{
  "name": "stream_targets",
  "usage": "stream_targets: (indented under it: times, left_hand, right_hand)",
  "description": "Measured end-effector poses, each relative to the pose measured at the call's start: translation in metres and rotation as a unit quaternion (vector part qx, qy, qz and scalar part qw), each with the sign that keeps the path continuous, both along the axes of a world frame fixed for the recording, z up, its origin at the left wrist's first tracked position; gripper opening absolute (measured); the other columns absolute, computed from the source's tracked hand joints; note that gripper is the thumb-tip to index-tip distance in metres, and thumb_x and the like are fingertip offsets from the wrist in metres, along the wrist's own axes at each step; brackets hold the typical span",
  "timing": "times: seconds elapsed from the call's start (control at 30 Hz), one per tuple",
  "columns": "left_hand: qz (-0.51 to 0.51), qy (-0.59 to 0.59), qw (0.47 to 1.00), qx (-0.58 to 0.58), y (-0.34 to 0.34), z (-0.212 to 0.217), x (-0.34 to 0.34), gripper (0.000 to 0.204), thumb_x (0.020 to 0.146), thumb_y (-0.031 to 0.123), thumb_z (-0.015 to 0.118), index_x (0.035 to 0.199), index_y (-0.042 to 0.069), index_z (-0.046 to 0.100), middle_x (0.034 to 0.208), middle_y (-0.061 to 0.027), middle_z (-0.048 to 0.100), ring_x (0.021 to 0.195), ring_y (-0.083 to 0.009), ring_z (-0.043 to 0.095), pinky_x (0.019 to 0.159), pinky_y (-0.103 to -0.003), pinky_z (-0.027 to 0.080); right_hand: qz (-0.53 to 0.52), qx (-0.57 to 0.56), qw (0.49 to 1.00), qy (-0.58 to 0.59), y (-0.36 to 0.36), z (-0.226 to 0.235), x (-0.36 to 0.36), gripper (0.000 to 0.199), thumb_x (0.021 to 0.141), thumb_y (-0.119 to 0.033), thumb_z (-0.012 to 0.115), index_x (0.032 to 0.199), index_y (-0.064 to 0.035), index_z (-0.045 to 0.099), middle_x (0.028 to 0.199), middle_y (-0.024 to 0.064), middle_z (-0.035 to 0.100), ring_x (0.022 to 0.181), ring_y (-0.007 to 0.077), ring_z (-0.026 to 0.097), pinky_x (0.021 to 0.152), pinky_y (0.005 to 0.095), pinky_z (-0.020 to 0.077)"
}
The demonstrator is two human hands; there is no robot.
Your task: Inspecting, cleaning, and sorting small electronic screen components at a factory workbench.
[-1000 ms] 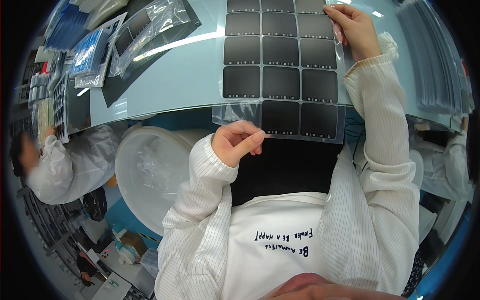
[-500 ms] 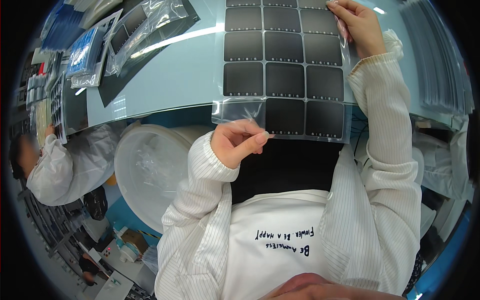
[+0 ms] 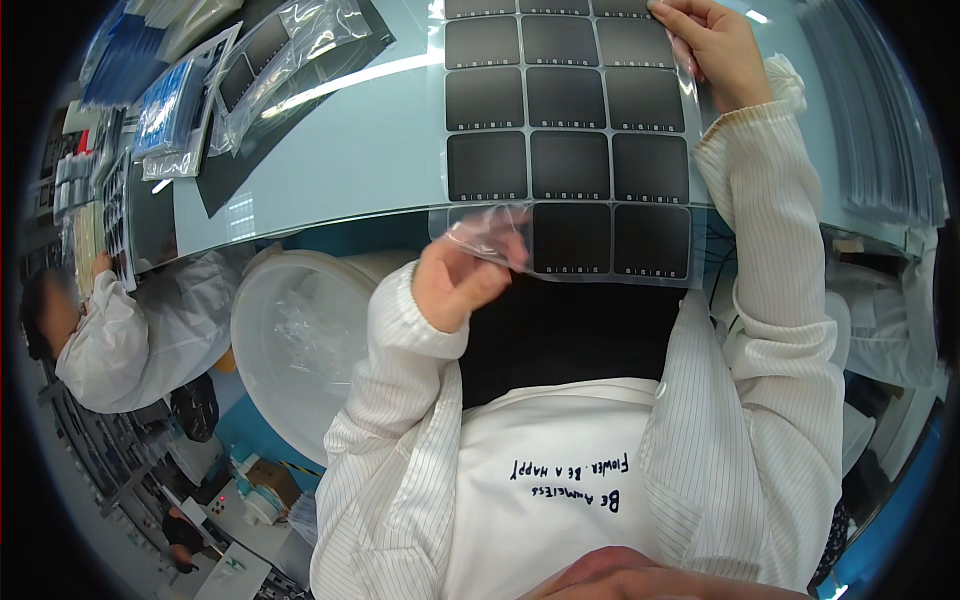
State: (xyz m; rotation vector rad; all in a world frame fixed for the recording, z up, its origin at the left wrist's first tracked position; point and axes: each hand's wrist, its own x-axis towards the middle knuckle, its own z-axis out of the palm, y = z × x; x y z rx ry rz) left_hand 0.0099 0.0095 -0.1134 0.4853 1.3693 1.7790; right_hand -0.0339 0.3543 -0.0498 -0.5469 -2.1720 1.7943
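A clear plastic sheet (image 3: pixel 568 165) bearing rows of dark rounded rectangles stretches from the glass tabletop over its near edge. One cell at its lower left corner is clear, with no dark rectangle. My right hand (image 3: pixel 722 55) pinches the sheet's far right edge between thumb and fingers. At the clear corner is my left hand (image 3: pixel 462 278), its fingertips showing through the film and somewhat blurred. Its thumb stands apart from the fingers, and no grip on the sheet shows.
The glass table (image 3: pixel 320 150) carries plastic-bagged dark sheets (image 3: pixel 285 65) and blue packets (image 3: pixel 172 115) at left. A stack of clear sleeves (image 3: pixel 880 130) lies at right. Below the edge stands a white bin (image 3: pixel 300 350) with crumpled clear plastic inside. A person in white (image 3: pixel 110 325) works at far left.
My left hand has loosened its pinch on the sheet's lower edge and shifted slightly left, its fingers now behind the clear corner. The right hand keeps its hold.
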Motion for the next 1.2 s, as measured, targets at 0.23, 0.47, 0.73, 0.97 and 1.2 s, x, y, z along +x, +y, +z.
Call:
stream_targets:
  times: [0.23, 0.47, 0.73, 0.97, 1.2]
  left_hand:
    - [0.094, -0.057, 0.991, 0.074, 0.008, 0.02, -0.01, 0.05, 0.092, 0.04, 0.045, 0.104, -0.007, 0.057, 0.103, -0.0142, 0.061, 0.096, -0.022, 0.057, 0.084, -0.034, 0.044]
    - [0.044, -0.125, 0.99, -0.048, 0.033, 0.037, -0.011, 0.044, 0.086, 0.039, 0.059, 0.088, -0.005, 0.062, 0.081, -0.0133, 0.065, 0.077, -0.0207, 0.062, 0.066, -0.029, 0.047]
    - [0.102, -0.221, 0.962, -0.127, 0.056, 0.068, -0.001, 0.04, 0.084, 0.033, 0.061, 0.095, -0.005, 0.059, 0.079, -0.0156, 0.065, 0.054, -0.0223, 0.061, 0.047, -0.028, 0.049]
    - [0.012, -0.172, 0.985, -0.018, 0.042, 0.064, 0.0, 0.038, 0.094, 0.027, 0.044, 0.106, -0.008, 0.054, 0.082, -0.0184, 0.063, 0.062, -0.025, 0.063, 0.049, -0.031, 0.051]
    - [-0.045, -0.23, 0.96, 0.155, 0.036, 0.046, -0.002, 0.064, 0.098, 0.043, 0.015, 0.113, -0.007, 0.051, 0.084, -0.0177, 0.062, 0.07, -0.025, 0.064, 0.055, -0.032, 0.052]
  right_hand:
    - [0.034, -0.008, 0.999, -0.005, -0.002, 0.005, 0.006, 0.013, 0.086, -0.009, 0.06, 0.083, 0.0031, 0.059, 0.053, 0.001, 0.053, 0.035, 0.0065, 0.042, 0.034, 0.0198, 0.0294]
    - [0.057, -0.028, 0.998, -0.03, -0.017, 0.017, 0.013, 0.012, 0.086, -0.009, 0.061, 0.084, 0.0026, 0.06, 0.057, 0.0007, 0.055, 0.037, 0.005, 0.042, 0.035, 0.0199, 0.0287]
    - [0.062, -0.011, 0.998, -0.012, -0.01, -0.001, 0.008, 0.01, 0.084, -0.008, 0.062, 0.084, 0.0019, 0.061, 0.061, 0.0, 0.057, 0.048, 0.004, 0.047, 0.042, 0.0195, 0.0326]
    - [0.079, 0.013, 0.996, -0.036, -0.019, 0.007, 0.006, 0.012, 0.084, -0.009, 0.062, 0.081, 0.0021, 0.062, 0.058, 0.0004, 0.056, 0.042, 0.0046, 0.043, 0.038, 0.0204, 0.0304]
    - [0.077, 0.029, 0.996, -0.038, -0.015, 0.006, 0.006, 0.013, 0.084, -0.01, 0.062, 0.081, 0.0027, 0.061, 0.057, 0.0008, 0.055, 0.038, 0.005, 0.042, 0.035, 0.0214, 0.0295]
